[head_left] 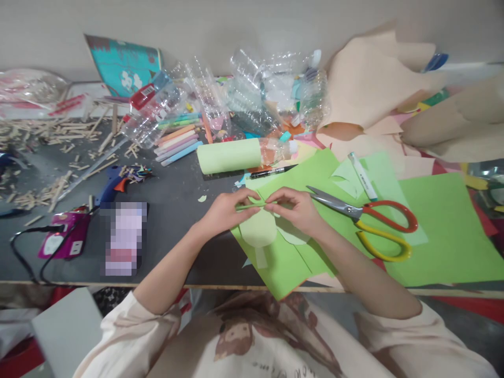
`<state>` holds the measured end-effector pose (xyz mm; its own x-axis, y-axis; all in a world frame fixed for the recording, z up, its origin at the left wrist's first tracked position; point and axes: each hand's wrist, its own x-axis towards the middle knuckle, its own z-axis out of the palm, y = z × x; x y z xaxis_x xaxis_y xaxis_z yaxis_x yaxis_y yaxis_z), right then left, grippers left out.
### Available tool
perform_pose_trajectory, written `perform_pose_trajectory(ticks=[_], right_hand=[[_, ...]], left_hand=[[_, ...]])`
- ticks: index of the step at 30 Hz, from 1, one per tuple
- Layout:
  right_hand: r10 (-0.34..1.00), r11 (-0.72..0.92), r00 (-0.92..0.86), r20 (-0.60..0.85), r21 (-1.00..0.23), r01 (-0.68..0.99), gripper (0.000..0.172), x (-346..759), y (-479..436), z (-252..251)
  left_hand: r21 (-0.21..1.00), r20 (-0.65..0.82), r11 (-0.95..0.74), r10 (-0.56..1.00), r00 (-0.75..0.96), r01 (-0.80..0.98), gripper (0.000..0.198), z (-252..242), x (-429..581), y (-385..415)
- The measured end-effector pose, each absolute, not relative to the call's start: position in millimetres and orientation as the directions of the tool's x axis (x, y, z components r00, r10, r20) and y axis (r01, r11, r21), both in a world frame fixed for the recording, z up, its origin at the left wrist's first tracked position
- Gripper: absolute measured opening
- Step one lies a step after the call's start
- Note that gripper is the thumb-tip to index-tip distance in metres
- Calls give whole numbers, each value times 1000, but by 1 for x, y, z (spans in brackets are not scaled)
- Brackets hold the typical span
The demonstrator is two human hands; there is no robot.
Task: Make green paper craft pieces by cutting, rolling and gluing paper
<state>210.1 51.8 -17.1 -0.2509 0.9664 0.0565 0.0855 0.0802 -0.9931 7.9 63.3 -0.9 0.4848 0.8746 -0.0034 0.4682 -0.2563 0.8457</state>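
Observation:
Both hands meet over the green sheets [283, 281]. Between the fingertips of my left hand [232, 210] and my right hand [293, 207] is a thin, narrow green paper piece [250, 207], pinched from both sides. Just below the fingers lies a pale green paper cutout [259, 229] with a rounded top and a short stem. Another pale rounded piece [295, 234] rests partly beneath my right hand. Large scissors [356, 210] with one red and one yellow handle lie to the right, blades parted. Beyond my hands, a bottle wrapped in light green paper [230, 156] lies on its side.
A blue glue gun [112, 184], a phone [124, 239] and a purple packet [65, 236] are at left, near scattered wooden sticks [59, 136]. Clear plastic bottles [252, 100] and chalk-like sticks [179, 144] lie behind. Beige sheets [366, 79] and a marker [362, 176] are at right.

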Motion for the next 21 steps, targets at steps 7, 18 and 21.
perform_pose_trajectory(ticks=[7,18,21], right_hand=[[983,108,-163,88,-987,118,14,221,57,-18],[823,484,-564,-67,-437,758,14,240,59,7],[825,462,-550,-131,-405,789,16,237,55,15]], left_hand=[[748,101,-302,932,348,591,23,7,-5,72],[470,-260,-116,929,263,875,33,39,-47,81],[403,-210,-205,928,308,892,39,38,-50,71]])
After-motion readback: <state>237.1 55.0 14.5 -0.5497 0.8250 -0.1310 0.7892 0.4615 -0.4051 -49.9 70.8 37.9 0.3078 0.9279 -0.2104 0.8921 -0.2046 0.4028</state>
